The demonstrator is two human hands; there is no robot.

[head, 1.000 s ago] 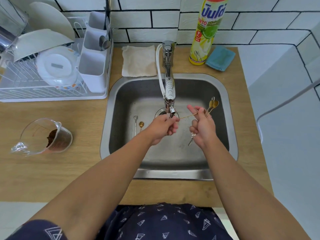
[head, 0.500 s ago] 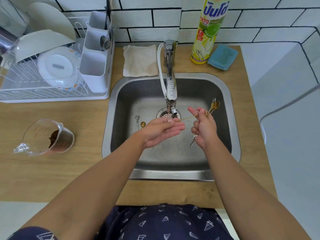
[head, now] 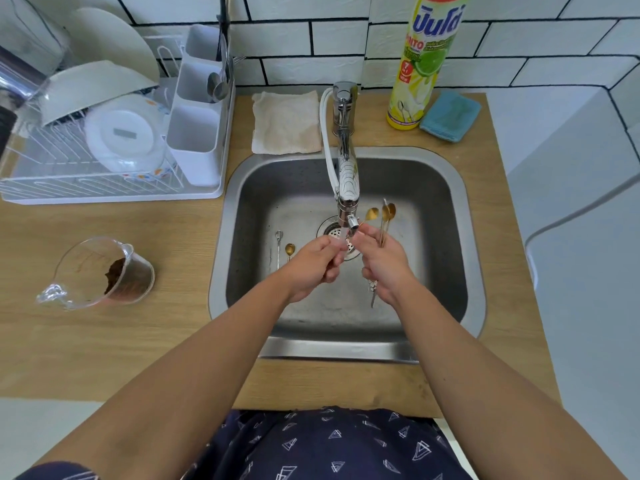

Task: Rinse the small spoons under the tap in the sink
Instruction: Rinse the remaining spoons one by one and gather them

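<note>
My right hand (head: 384, 268) grips several small gold spoons (head: 388, 213) upright in the steel sink (head: 476, 271), bowls up beside the tap (head: 348, 188). Their handle ends stick out below my palm. Water (head: 342, 237) runs from the spout. My left hand (head: 317, 268) sits under the stream with fingers curled, close to my right thumb; I cannot see whether it holds anything. On the sink floor at the left lie a silver spoon (head: 278, 249) and a gold spoon (head: 289, 249).
A white dish rack (head: 104, 188) with plates and a cutlery holder stands at the back left. A glass measuring cup (head: 100, 271) with brown powder lies on the wooden counter. Behind the sink are a cloth (head: 285, 123), a dish soap bottle (head: 419, 64) and a blue sponge (head: 450, 116).
The gold spoon stretched between my hands has swung upright into my right hand's bundle. My left hand went from flat and open to curled under the running water.
</note>
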